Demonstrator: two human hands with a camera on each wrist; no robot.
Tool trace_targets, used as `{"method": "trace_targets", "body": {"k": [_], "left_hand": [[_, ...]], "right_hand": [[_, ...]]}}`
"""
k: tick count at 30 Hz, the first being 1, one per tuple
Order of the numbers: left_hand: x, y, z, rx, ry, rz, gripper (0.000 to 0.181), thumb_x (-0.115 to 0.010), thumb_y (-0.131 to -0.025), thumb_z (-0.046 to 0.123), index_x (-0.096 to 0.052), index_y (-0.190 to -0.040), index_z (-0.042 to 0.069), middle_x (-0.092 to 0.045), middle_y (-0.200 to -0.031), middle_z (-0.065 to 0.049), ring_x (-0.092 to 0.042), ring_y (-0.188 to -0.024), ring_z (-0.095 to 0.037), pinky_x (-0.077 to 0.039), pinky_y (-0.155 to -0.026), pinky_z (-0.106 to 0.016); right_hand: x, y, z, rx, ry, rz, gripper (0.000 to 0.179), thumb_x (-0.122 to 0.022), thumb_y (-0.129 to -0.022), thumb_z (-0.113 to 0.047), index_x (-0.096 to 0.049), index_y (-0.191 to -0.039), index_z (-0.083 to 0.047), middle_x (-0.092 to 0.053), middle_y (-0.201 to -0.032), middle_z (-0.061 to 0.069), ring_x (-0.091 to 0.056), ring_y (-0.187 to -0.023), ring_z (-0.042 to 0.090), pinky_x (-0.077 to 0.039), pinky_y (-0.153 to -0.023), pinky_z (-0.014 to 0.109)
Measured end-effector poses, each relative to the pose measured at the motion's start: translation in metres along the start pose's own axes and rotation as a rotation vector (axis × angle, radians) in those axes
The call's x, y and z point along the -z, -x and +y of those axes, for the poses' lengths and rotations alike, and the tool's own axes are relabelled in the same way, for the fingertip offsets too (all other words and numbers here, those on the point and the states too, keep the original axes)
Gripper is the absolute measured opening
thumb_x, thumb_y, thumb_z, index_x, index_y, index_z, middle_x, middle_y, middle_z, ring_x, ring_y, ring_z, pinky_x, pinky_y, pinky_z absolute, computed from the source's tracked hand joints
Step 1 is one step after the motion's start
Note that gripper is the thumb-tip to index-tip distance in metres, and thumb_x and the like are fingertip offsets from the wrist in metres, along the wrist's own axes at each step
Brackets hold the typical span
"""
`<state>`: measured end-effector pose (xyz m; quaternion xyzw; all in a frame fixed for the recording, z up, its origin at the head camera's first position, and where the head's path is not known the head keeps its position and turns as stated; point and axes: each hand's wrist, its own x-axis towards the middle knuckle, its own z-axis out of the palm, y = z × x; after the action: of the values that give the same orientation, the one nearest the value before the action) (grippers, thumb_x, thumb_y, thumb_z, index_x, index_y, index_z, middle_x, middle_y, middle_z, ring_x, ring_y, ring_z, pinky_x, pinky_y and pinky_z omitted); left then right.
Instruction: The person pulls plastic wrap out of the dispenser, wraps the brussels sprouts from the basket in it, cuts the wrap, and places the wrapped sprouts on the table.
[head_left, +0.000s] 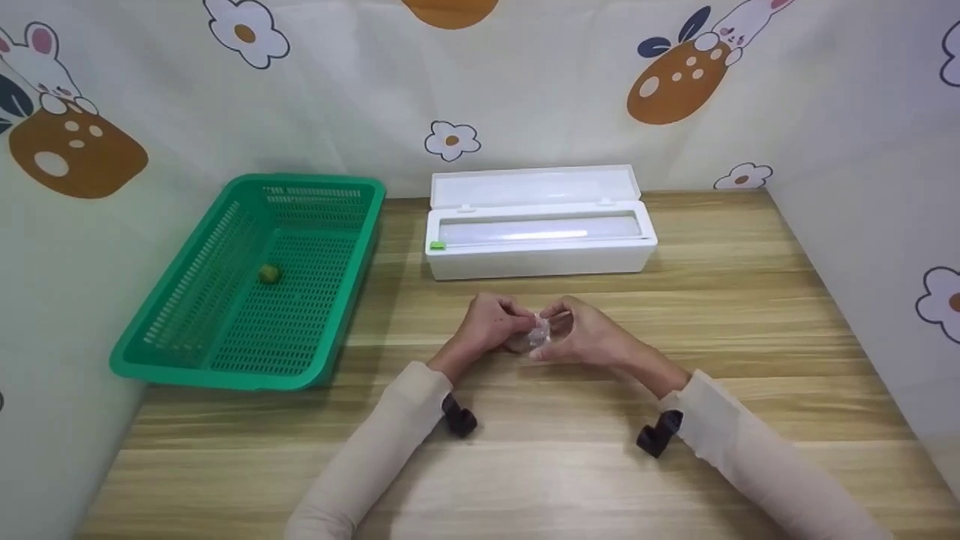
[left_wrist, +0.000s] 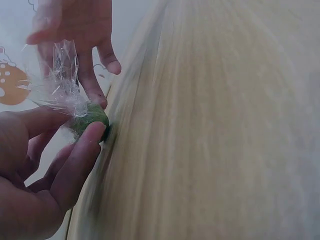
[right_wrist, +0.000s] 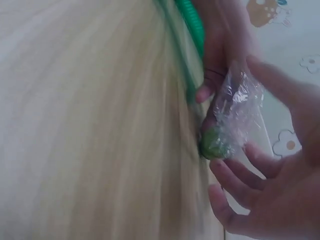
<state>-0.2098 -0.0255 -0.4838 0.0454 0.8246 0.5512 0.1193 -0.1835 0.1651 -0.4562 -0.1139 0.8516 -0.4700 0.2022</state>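
Observation:
My left hand [head_left: 491, 324] pinches a small round green fruit [left_wrist: 92, 120] between thumb and fingers, just above the wooden table. Crinkled cling film [right_wrist: 240, 102] covers part of the fruit and sticks up in a loose tuft. Around the other side of the film is my right hand [head_left: 592, 334], its fingers spread and loosely bent. In the right wrist view its thumb is by the top of the tuft and its fingers are close to the fruit; whether they touch is unclear. The fruit's exact kind cannot be told.
A green plastic basket [head_left: 360, 277] stands at the left with one small greenish round thing [head_left: 270, 274] inside. Behind the hands sits a white cling film box [head_left: 540, 262], lid raised, with a green slider at its left end. Patterned cloth walls border the table.

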Motion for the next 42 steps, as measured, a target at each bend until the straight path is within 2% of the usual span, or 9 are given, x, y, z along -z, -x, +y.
{"method": "trace_targets", "body": {"k": [6,14,19,23,26,29,32,37,42], "left_hand": [[0.006,0.000,0.001,-0.034,0.000,-0.098,0.015,-0.082,-0.078,0.007,-0.078,-0.093,0.004,-0.078,-0.092,-0.010,-0.067,-0.079,-0.007,-0.055,-0.073,-0.018],[0.016,0.001,0.002,0.073,0.122,-0.250,0.028,-0.078,-0.086,0.014,-0.075,-0.112,0.004,-0.076,-0.112,-0.012,-0.073,-0.085,-0.014,-0.061,-0.074,-0.028],[0.012,-0.001,0.003,0.049,0.129,-0.261,0.033,-0.085,-0.078,0.008,-0.075,-0.108,-0.002,-0.077,-0.105,-0.016,-0.072,-0.075,-0.011,-0.062,-0.069,-0.027],[0.010,-0.002,0.002,0.007,0.075,-0.202,0.024,-0.086,-0.076,0.007,-0.078,-0.097,-0.001,-0.078,-0.095,-0.016,-0.071,-0.070,-0.008,-0.060,-0.064,-0.025],[0.009,-0.002,0.003,0.012,0.078,-0.193,0.020,-0.084,-0.076,0.001,-0.078,-0.094,-0.003,-0.077,-0.094,-0.019,-0.073,-0.069,-0.011,-0.061,-0.063,-0.027],[0.010,-0.001,0.003,-0.003,0.041,-0.192,0.019,-0.084,-0.076,0.001,-0.078,-0.093,-0.002,-0.077,-0.094,-0.017,-0.072,-0.074,-0.009,-0.061,-0.065,-0.025],[0.013,0.000,0.003,0.016,0.081,-0.258,0.018,-0.081,-0.081,0.002,-0.078,-0.097,-0.002,-0.077,-0.098,-0.018,-0.073,-0.077,-0.011,-0.062,-0.068,-0.028],[0.021,0.003,0.001,0.081,0.188,-0.371,0.017,-0.071,-0.090,0.002,-0.076,-0.106,-0.004,-0.076,-0.102,-0.021,-0.075,-0.075,-0.019,-0.063,-0.072,-0.034],[0.025,0.002,0.000,0.079,0.184,-0.383,0.020,-0.076,-0.087,0.006,-0.076,-0.106,-0.001,-0.077,-0.103,-0.017,-0.074,-0.073,-0.017,-0.063,-0.068,-0.033]], "right_hand": [[-0.012,-0.006,0.003,0.019,0.082,0.198,0.027,-0.083,-0.076,-0.001,-0.066,-0.097,-0.002,-0.071,-0.097,0.014,-0.068,-0.088,0.020,-0.058,-0.083,0.031],[-0.014,-0.009,0.005,0.066,0.091,0.286,0.014,-0.079,-0.070,0.008,-0.074,-0.075,-0.004,-0.075,-0.077,0.009,-0.065,-0.071,0.011,-0.055,-0.069,0.022],[-0.010,-0.006,0.005,0.072,0.091,0.275,0.015,-0.076,-0.077,0.008,-0.078,-0.081,-0.006,-0.078,-0.086,0.009,-0.072,-0.084,0.018,-0.059,-0.082,0.030],[-0.005,-0.003,0.005,0.051,0.029,0.169,0.025,-0.066,-0.083,0.007,-0.074,-0.105,-0.001,-0.076,-0.103,0.014,-0.071,-0.098,0.025,-0.058,-0.088,0.034],[-0.004,-0.002,0.005,0.047,-0.004,0.071,0.035,-0.072,-0.083,-0.001,-0.067,-0.118,-0.002,-0.072,-0.109,0.015,-0.070,-0.099,0.024,-0.059,-0.086,0.032],[-0.005,-0.005,0.005,0.061,0.012,0.056,0.036,-0.084,-0.080,-0.012,-0.070,-0.113,-0.005,-0.074,-0.106,0.012,-0.070,-0.095,0.019,-0.057,-0.082,0.027],[-0.004,-0.009,0.006,0.067,0.034,0.097,0.027,-0.087,-0.077,-0.015,-0.076,-0.101,-0.007,-0.077,-0.098,0.009,-0.070,-0.088,0.013,-0.055,-0.078,0.022],[-0.003,-0.012,0.006,0.061,0.065,0.142,0.016,-0.085,-0.076,-0.005,-0.080,-0.092,-0.008,-0.079,-0.092,0.009,-0.067,-0.082,0.008,-0.052,-0.073,0.018],[-0.004,-0.014,0.003,0.065,0.075,0.165,0.015,-0.081,-0.077,0.001,-0.080,-0.090,-0.006,-0.078,-0.090,0.011,-0.066,-0.080,0.010,-0.052,-0.071,0.019]]}}
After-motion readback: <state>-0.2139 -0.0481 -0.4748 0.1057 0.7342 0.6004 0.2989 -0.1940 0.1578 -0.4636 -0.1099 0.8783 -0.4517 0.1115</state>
